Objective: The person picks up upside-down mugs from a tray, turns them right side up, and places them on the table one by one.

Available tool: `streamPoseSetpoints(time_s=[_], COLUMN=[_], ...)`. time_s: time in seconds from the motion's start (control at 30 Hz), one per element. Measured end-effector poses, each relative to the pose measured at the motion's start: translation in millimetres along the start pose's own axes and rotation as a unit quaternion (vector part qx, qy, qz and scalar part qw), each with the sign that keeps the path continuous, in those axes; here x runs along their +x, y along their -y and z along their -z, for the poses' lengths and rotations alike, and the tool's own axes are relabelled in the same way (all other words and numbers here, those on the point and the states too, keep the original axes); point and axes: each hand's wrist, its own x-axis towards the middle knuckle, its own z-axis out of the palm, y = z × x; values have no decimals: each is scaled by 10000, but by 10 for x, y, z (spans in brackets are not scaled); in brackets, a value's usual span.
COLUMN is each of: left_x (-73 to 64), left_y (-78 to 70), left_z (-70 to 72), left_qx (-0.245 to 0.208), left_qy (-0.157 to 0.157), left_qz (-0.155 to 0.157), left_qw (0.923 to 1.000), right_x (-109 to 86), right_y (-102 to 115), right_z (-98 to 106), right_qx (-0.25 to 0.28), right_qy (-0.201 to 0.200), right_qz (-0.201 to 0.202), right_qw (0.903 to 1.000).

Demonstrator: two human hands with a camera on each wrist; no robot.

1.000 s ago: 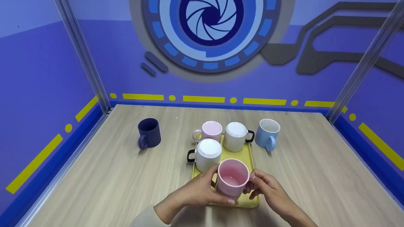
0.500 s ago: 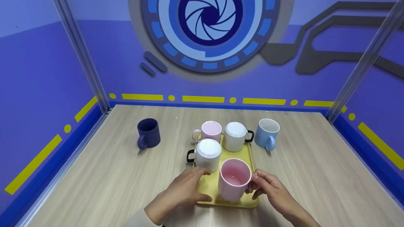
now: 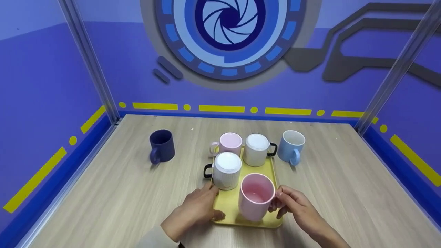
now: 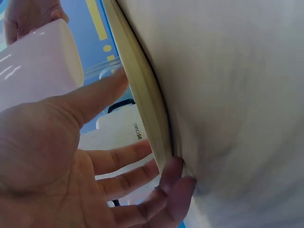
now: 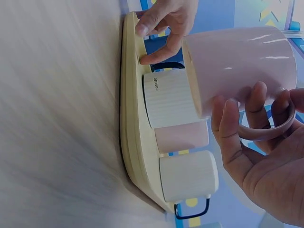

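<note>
Main risk here: a knock or a drop. The right hand [image 3: 293,203] grasps the pink mug [image 3: 255,208] only by its handle [image 5: 263,136], fingertips bunched at one side, so the weight hangs off-centre and the mug could roll or tip if that pinch slackens. It's over the near right part of the yellow tray [image 3: 227,208], base visibly off the tray floor; lowered too fast, I'd expect a hard clack, or the base catching the rim if it drifts outward. The ribbed white mug [image 3: 226,175] sits upside down close by, so a sideways swing could bump it. The left hand [image 3: 198,206] is wrapped round no mug; fingers spread, it touches the tray's left edge, and a careless push there would likely shift tray and mugs together. Held mug's looks: plain straight-sided cylinder, pale glossy pink outside with white highlights, deeper pink inside, light rim, matching loop handle, mouth up, roughly upright. Any slight lean, can't tell for sure.
</note>
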Motion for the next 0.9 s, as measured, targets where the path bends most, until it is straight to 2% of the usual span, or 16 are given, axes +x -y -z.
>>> streamPoseSetpoints(time_s=[0.17,0.47,0.9], left_x=[52,52,67], left_y=[3,42,49], left_z=[26,18,26], left_qx=[154,170,198], left_qy=[254,315,386], left_qz=[0,-117,-152], left_qw=[9996,9993,9989], right_x=[-12,-26,-37], right_y=[-18,-38,-47], right_z=[21,59,153], right_qx=[-1,50,35], right_qy=[10,128,-53], right_qz=[63,266,176], right_qw=[10000,9996,9998])
